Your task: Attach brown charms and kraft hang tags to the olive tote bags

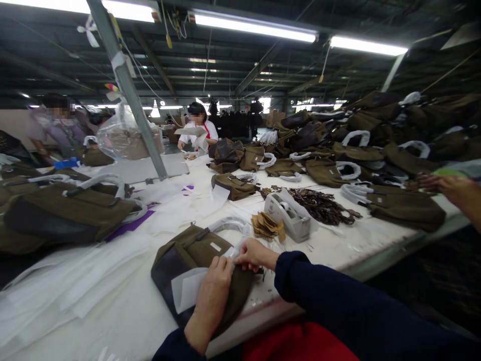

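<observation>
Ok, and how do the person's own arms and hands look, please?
Both arms have long, dark navy sleeves. The right sleeve shows widely and is bunched near the wrist; the left sleeve shows only at the bottom edge. The left fingers and right fingers wear no gloves.

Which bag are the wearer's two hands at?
The bag at the near table edge, left hand and right hand at its white-wrapped handle; the other bags lie farther from both.
</observation>
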Demonstrator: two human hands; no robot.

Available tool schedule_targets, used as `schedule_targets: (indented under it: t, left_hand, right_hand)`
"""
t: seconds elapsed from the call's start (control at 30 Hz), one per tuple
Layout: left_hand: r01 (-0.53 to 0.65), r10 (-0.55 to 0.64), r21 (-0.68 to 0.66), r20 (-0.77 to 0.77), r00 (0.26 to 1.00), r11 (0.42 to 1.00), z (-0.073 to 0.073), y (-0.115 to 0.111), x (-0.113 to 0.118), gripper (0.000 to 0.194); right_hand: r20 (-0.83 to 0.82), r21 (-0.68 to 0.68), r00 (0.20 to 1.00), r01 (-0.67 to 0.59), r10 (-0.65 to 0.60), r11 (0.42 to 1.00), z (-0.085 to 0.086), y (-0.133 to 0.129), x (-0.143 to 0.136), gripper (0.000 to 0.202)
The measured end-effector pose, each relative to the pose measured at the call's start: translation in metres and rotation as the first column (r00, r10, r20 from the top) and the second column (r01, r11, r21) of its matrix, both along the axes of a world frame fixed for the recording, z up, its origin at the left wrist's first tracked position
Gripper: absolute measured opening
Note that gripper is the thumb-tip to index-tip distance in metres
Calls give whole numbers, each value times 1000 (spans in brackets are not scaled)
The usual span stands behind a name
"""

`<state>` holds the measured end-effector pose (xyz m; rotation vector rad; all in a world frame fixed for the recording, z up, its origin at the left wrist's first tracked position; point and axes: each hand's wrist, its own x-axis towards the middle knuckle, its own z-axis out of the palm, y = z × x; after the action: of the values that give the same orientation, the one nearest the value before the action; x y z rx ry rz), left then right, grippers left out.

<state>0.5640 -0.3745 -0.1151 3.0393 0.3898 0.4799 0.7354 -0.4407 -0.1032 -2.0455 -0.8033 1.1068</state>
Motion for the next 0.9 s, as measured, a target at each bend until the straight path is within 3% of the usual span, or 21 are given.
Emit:
schedule_targets:
  t: [0.23, 0.37, 0.47, 0.53, 0.57, 0.63, 0.7, 0.8, 0.9]
  left_hand:
    - [-7, 13, -150, 34, 999, 989, 6, 2, -3, 31]
    - [-4, 24, -282, 68, 997, 959, 14, 7, -4, 30]
    - [16, 20, -342, 102, 995, 940, 18, 9, -4, 25]
    - [29, 13, -359, 114, 993, 933, 18, 11, -3, 23]
    - [33, 11, -361, 118, 993, 932, 18, 11, -3, 22]
    - [37, 7, -355, 121, 993, 934, 16, 12, -1, 22]
    - [36, 6, -350, 119, 993, 936, 14, 12, -1, 22]
    - [35, 5, -350, 113, 994, 936, 15, 11, -1, 23]
    - [43, 10, -383, 135, 991, 923, 18, 11, -1, 21]
  right_hand:
    - [155, -15, 985, -69, 70, 998, -3, -4, 3, 36]
    - [252, 19, 960, -127, 118, 992, 4, -14, 2, 23]
    - [397, 125, 914, -145, 84, 982, 12, -25, -1, 8]
    - [589, 208, 801, -281, 109, 937, 17, -29, -3, 21]
    - [702, 206, 697, -396, 147, 895, 19, -29, -4, 27]
    - [872, 86, 431, -601, 231, 795, 20, -26, -6, 30]
    - [921, -61, 252, -659, 296, 749, 19, -18, -8, 25]
    - [928, -149, 170, -645, 332, 750, 18, -6, -10, 22]
    - [928, -152, 173, -635, 331, 758, 19, -1, -5, 25]
